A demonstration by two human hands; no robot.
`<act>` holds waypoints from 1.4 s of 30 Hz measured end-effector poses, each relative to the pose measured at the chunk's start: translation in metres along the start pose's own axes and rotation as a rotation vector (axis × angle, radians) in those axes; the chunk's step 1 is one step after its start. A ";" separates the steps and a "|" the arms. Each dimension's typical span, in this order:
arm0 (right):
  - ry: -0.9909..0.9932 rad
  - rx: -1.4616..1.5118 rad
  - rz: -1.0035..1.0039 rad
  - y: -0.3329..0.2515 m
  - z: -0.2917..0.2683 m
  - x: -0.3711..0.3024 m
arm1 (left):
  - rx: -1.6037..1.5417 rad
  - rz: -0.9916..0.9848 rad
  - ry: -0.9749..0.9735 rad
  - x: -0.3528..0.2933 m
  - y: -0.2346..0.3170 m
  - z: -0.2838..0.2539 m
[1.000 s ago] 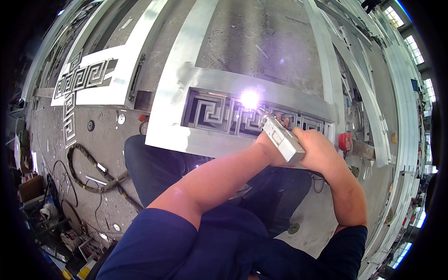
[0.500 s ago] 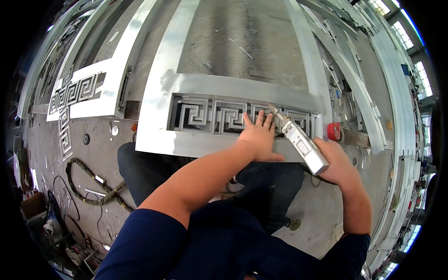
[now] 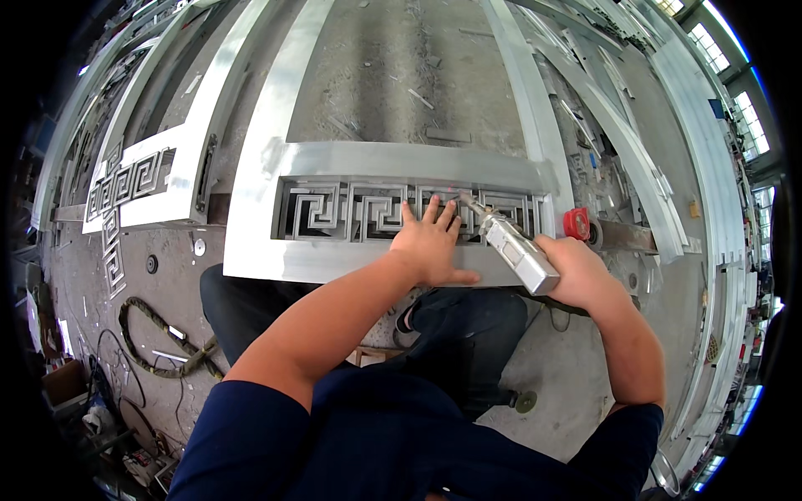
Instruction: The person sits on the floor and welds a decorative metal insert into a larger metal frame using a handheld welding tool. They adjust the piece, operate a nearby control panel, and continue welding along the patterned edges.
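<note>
Panel (image 3: pixel 380 221) lay within an opening of the metal frame (image 3: pixel 334 260); the left hand (image 3: pixel 428 250) spread across both, gripping nothing, while the right hand (image 3: pixel 578 274) clasped a boxy tool (image 3: pixel 520 254).

Wide fisheye view from the person's head, left camera of a side-by-side pair, facing down and forward, left hand (image 3: pixel 424 250) and right hand (image 3: pixel 578 272) near, floor (image 3: pixel 384 75) reaching farther off, straight edges bending toward the rim
</note>
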State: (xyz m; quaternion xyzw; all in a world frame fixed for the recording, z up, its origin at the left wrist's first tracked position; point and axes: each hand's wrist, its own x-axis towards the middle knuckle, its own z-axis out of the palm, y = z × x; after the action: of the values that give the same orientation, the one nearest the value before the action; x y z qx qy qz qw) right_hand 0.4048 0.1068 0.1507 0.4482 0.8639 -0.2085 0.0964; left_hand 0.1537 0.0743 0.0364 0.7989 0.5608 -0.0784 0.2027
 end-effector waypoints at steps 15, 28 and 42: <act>-0.084 -0.114 -0.013 -0.010 0.009 0.037 | 0.015 0.031 0.084 -0.001 -0.001 0.009; -0.074 -0.118 -0.043 -0.005 0.010 0.042 | -0.005 0.021 0.107 0.000 -0.002 0.010; -0.041 -0.084 -0.053 -0.002 0.014 0.043 | 0.015 0.035 0.161 0.001 -0.002 0.014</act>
State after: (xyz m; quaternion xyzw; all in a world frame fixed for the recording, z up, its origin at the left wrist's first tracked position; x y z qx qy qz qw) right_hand 0.3776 0.1311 0.1240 0.4165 0.8813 -0.1837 0.1271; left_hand 0.1535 0.0702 0.0224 0.8137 0.5608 -0.0147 0.1522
